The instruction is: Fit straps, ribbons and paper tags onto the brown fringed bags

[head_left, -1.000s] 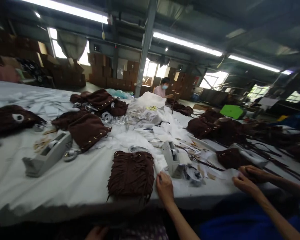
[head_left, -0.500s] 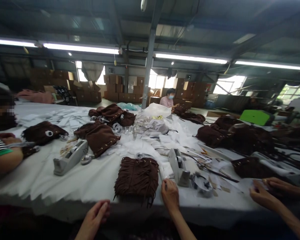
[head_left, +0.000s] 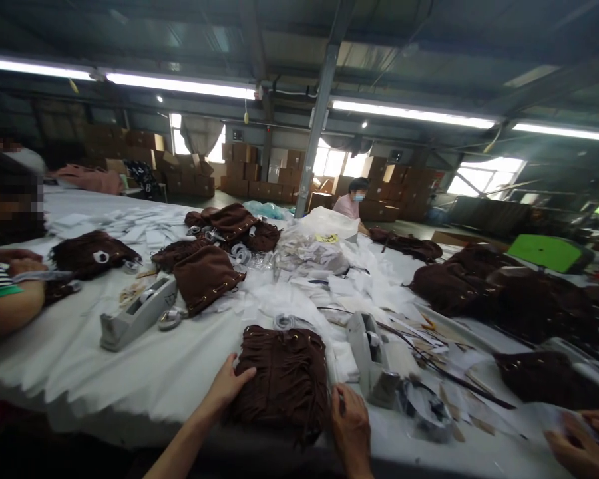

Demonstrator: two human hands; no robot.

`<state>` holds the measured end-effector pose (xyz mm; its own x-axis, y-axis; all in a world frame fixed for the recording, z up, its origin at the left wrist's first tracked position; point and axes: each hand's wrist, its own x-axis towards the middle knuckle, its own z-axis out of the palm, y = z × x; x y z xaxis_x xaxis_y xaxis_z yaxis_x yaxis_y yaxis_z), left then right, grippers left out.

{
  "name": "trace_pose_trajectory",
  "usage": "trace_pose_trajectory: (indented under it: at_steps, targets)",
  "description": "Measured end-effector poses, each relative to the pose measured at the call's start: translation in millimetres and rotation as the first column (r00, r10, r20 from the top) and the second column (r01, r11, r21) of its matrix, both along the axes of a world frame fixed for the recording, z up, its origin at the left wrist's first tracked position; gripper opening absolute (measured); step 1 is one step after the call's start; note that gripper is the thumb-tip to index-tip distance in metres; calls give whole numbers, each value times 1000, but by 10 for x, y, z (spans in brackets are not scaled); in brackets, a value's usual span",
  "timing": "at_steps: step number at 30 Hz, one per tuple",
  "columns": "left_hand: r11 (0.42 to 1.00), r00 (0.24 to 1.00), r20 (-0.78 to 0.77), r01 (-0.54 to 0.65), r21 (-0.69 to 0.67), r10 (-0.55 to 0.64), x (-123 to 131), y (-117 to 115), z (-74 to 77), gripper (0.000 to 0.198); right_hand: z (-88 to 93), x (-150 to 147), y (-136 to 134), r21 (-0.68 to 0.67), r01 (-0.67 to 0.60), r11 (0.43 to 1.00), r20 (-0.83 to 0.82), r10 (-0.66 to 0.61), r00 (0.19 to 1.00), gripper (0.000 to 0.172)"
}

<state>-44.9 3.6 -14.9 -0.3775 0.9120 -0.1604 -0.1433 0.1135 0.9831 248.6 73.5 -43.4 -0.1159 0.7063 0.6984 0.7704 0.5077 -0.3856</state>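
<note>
The fringed brown bag (head_left: 279, 379) lay by the near edge of the table (head_left: 140, 376), between my hands. My left hand (head_left: 225, 387) met its left side, fingers spread; my right hand (head_left: 352, 422) was curled alongside (whether around anything, I could not tell). A careless pull toward me, I judged, might have dropped it. A tape dispenser (head_left: 363, 356) crowded the right; bare table lay open leftward.
</note>
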Motion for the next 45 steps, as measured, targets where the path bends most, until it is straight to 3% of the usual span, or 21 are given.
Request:
trace_pose_trajectory:
  at_steps: [3,6,9,11,15,18,20,24,29,32,35,39,41,42,44,45]
  targets:
    - [990,994,55,84,116,-91,127,-40,-46,52,4,55,22,-84,47,995,-131,-57,990,50]
    - [993,997,74,14,116,-23,209,-193,-75,51,83,89,-4,-250,94,964,-247,-157,956,52]
    - [996,997,71,-9,94,2,193,-370,-40,55,317,15,-129,-348,74,935,-347,-201,916,53]
    - [995,998,65,-7,103,0,145,-460,39,57,576,-118,-251,-350,-10,937,-382,-133,915,49]
    - [992,999,19,42,121,-45,47,-511,285,56,1131,-522,-417,-256,-268,929,-326,178,928,33]
    - [989,997,-25,77,127,-75,14,-479,395,55,1290,-881,-372,-160,-359,920,-163,334,928,44]
    - [990,995,-70,76,122,-68,-2,-459,380,56,1229,-1105,-274,-143,-343,928,-36,342,939,49]
    - [998,994,-108,-9,57,15,-63,-434,244,57,926,-1331,-97,-209,-374,904,43,390,920,27]
    - [997,1000,-28,-3,83,6,-83,-414,227,52,602,-1066,-185,-40,-468,883,-155,457,876,23]
    - [986,976,-190,-78,150,107,-2,-443,196,35,447,-824,-321,40,-446,894,-162,446,880,25]
    - [972,925,-342,-93,216,164,76,-495,56,17,331,-704,-409,69,-446,892,-141,451,881,30]
    - [983,944,-296,-103,150,144,29,-464,-61,32,280,-734,-411,24,-434,901,-179,431,885,32]
    - [982,954,-239,-157,108,179,-40,-405,73,41,282,-770,-392,-12,-423,906,-186,414,891,33]
    - [972,951,-214,-202,117,223,-66,-384,212,45,286,-785,-385,-23,-416,909,-184,405,895,33]
    - [934,931,-159,-294,203,327,-82,-396,621,46,298,-806,-378,-44,-406,913,-179,392,902,30]
    - [923,940,-123,-277,266,317,-68,-439,870,41,307,-814,-377,-54,-402,914,-179,387,904,29]
